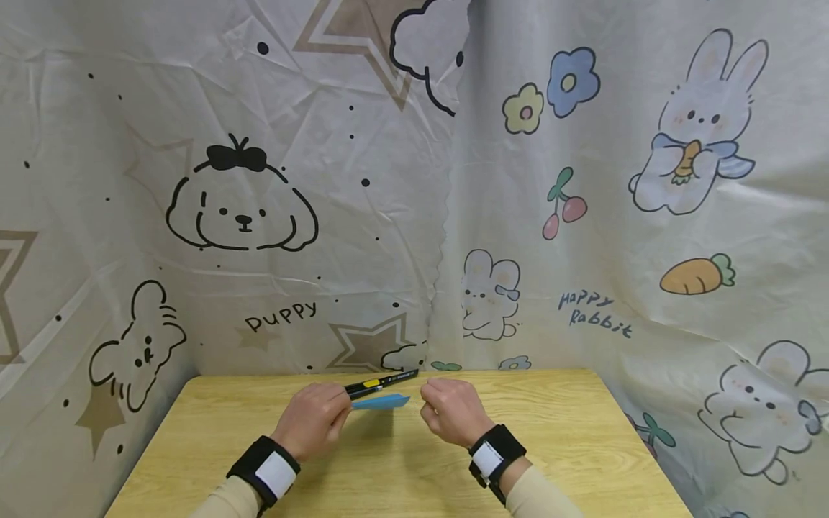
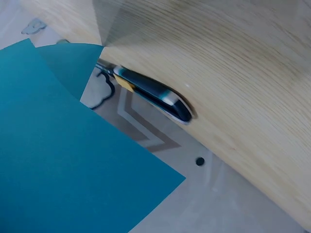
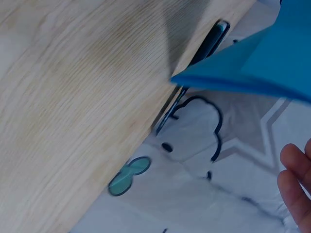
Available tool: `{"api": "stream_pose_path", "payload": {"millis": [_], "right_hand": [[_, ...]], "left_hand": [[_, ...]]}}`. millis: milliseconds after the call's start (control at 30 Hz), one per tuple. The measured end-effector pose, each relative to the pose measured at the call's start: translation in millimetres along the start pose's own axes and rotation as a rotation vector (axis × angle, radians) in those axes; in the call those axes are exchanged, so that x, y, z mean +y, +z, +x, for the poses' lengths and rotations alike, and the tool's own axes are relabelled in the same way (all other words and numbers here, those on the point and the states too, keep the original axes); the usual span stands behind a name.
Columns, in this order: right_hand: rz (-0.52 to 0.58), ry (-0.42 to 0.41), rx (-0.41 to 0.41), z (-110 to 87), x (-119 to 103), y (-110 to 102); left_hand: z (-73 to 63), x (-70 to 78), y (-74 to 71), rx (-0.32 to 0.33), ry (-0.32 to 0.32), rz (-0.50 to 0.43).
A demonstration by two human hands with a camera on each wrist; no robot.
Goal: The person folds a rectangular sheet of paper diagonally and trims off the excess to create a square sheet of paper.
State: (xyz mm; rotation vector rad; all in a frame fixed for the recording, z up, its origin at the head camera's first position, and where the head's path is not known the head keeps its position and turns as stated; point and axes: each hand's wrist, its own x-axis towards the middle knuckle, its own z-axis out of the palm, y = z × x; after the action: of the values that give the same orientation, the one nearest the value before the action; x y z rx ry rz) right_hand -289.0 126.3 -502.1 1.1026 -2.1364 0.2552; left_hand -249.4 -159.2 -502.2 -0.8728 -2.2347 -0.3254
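Taking 12 o'clock as the far edge of the table (image 1: 583, 446), I record my left hand (image 1: 315, 417) at 10 o'clock, grasping a sheet of blue paper (image 1: 383, 402) near its left end. The paper is raised above the surface at about 12 o'clock, its free tip directed toward 3 o'clock; in the left wrist view it is not flat, one layer lying in front of a second with a curved edge. My right hand (image 1: 455, 410) is at 2 o'clock, fingers curled, nothing seen in its grasp, close to the paper's tip but apart from it. A black cutter (image 1: 393, 379) with a yellow slide lies beyond the paper at 12 o'clock, at the table's far edge, set at a slant with one end toward 2 o'clock; neither of my hands touches it. Each wrist bears a black band with a white patch, worn below a beige sleeve (image 1: 544, 496). A pale printed cloth (image 1: 363, 266) hangs behind the table, showing a puppy drawing (image 1: 242, 216) at 11 o'clock and a rabbit holding a carrot (image 1: 696, 144) at 1 o'clock. The cloth is visibly creased.
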Motion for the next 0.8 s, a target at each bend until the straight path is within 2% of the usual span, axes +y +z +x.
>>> {"api": "stream_pose_path", "payload": {"millis": [133,300,567,800], "right_hand": [[0.01,0.01,0.036,0.6,0,-1],[0.04,-0.035,0.069,15.5,-16,1],[0.062,-0.131,-0.039,29.6,-37,5],[0.066,-0.121,-0.027,30.5,-40,8]], "left_hand": [[-1.3,-3.5,-0.1,0.022,0.013,0.015],[3.4,3.8,5.2,0.012,0.068,0.017],[14.5,17.6,12.3,0.056,0.094,-0.01],[20.9,25.4,12.6,0.092,0.07,-0.08]]}}
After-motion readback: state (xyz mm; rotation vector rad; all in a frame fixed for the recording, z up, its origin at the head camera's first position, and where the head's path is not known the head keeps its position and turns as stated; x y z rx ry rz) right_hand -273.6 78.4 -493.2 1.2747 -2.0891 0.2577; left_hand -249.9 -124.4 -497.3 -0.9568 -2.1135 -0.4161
